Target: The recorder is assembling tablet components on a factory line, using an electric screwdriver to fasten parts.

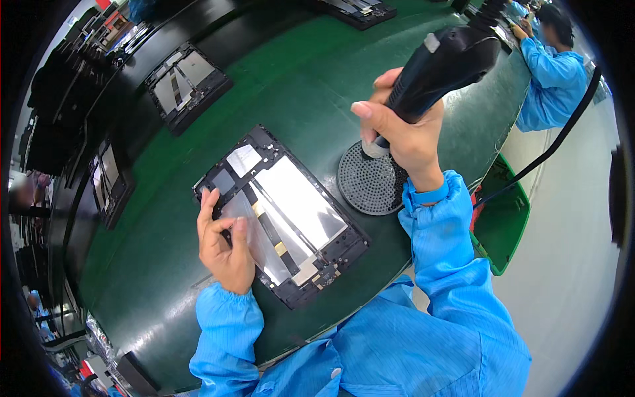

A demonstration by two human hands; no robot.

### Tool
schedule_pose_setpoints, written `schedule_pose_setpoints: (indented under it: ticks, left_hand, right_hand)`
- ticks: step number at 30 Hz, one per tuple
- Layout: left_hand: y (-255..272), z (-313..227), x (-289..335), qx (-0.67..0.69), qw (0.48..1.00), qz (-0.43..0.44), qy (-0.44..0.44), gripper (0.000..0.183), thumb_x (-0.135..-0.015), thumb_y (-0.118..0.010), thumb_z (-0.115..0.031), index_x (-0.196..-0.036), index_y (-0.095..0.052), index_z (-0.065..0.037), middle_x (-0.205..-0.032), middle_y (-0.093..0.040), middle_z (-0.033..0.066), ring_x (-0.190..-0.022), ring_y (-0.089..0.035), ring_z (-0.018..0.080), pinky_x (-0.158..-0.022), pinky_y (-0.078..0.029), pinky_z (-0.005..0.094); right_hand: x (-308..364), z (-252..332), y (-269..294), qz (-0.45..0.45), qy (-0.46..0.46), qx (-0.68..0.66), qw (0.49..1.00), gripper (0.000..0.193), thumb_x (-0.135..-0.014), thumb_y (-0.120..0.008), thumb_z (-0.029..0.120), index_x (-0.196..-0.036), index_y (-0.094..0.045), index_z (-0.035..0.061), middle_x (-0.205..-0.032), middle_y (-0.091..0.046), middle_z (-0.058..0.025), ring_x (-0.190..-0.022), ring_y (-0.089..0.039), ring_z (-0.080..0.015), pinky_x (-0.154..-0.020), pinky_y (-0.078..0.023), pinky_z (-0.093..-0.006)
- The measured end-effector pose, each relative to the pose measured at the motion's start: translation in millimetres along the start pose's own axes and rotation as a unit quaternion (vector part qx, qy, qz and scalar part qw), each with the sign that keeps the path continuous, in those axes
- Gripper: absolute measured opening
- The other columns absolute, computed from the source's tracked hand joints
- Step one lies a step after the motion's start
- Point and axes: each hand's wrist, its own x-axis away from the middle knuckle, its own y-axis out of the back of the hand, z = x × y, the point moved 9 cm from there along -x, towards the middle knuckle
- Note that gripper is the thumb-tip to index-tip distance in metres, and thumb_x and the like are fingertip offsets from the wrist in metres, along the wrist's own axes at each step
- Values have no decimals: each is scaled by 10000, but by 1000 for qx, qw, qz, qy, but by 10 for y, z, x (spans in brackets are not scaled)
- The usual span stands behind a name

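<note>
My right hand (417, 135) grips a thick black electric screwdriver (440, 69), its lower end pointing down at a round grey dish (370, 188) dotted with small holes. Dark screws seem to lie along the dish's right side. A pale rounded piece shows by the tool's tip, partly hidden by my fingers. To the left, an opened tablet (301, 202) lies at a slant, with silvery plates, a dark ribbon cable and a small circuit board showing. My left hand (228, 251) rests at its left edge with curled fingers, thumb over the frame; what lies under the fingertips is hidden.
More opened tablets, one at the upper left (182, 83) and another (109, 175) farther left, lie beyond the green table (152, 264). A green bin (509, 225) stands right of the table, near a black cable (562, 135). At the far right sits a person in blue (552, 83).
</note>
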Motion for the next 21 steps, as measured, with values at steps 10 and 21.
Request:
schedule_pose_setpoints:
  ticks: [10,21]
  left_hand:
    - [-184,-261,61,-112,990,45,-75,178,-721,-710,-10,-704,-543,-66,-1002,-644,83,-1185,-495,350,-1050,-176,597]
    - [-370,-414,130,-116,985,102,-70,233,-662,-767,-19,-692,-547,-89,-831,-653,41,-1064,-579,284,-1053,-142,603]
  right_hand:
    - [-12,-121,-74,22,-9,21,999,312,-713,-757,12,-940,-544,-12,-594,-592,-29,-471,-542,-79,-431,-408,-208]
    - [7,-206,-38,19,-26,31,999,281,-711,-747,-11,-907,-546,-12,-593,-584,-26,-477,-534,-66,-429,-402,-204]
